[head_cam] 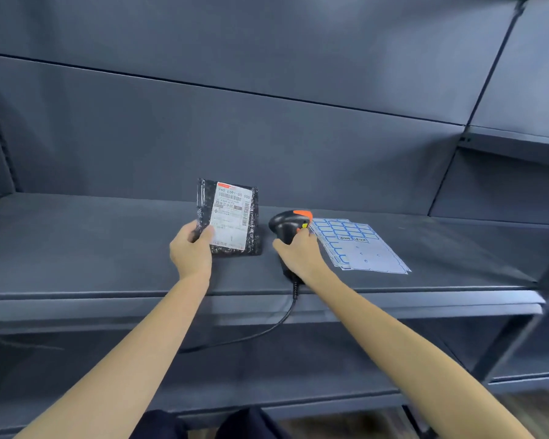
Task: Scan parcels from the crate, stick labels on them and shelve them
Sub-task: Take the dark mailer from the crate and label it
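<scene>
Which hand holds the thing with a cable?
The right hand: its grip is round the black scanner, whose cable hangs off the shelf edge. The left hand grips the parcel, which has none.

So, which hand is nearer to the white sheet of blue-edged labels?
Right. The right hand grips the black scanner beside the sheet; the left hand holds the black parcel, farther away.

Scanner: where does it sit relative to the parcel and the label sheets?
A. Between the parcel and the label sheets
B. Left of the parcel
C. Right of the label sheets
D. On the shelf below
A: the scanner, held by the right hand, stands between the parcel and the label sheets.
</scene>
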Motion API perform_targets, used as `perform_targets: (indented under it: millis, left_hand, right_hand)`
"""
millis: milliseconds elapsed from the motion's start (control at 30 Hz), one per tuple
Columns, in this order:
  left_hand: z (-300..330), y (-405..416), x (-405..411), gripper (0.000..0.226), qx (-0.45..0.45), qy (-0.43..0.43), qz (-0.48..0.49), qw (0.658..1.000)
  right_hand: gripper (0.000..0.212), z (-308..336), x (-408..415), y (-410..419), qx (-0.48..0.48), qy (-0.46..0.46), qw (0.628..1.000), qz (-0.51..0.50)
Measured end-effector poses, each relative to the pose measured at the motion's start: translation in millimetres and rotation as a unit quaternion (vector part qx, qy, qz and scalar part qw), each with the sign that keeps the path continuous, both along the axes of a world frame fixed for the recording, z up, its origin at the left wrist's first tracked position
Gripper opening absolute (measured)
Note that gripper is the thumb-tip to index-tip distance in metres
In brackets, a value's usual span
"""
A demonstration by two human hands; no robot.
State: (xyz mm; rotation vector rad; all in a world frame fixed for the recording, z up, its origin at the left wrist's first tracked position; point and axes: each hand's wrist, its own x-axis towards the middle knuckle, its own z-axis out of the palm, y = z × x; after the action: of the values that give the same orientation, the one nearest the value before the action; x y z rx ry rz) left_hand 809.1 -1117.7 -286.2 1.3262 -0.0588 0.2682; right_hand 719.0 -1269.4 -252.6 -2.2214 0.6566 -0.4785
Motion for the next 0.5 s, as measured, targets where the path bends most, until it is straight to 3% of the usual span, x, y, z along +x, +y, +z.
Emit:
perform_targets:
  millis: [200,367,500]
  left_hand:
    - [2.0,-0.9,-4.8,0.01,0.024,-0.016,0.027,0.999]
    - [-1.5,0.4,-2.4,0.017,0.091,-0.004,0.036,0.995]
    - [-4.7,0.0,1.4,0.023,0.14,0.032,0.049,0.988]
  right_hand:
    - [0.043,2.6,13.2,-3.5,-0.114,0.043,0.993,-0.008]
    - [0.034,4.4,21.8,-12.4,-0.164,0.103,0.981,-0.014]
    - [0.053,6.9,24.3,-11.8,-0.197,0.152,0.969,-0.004]
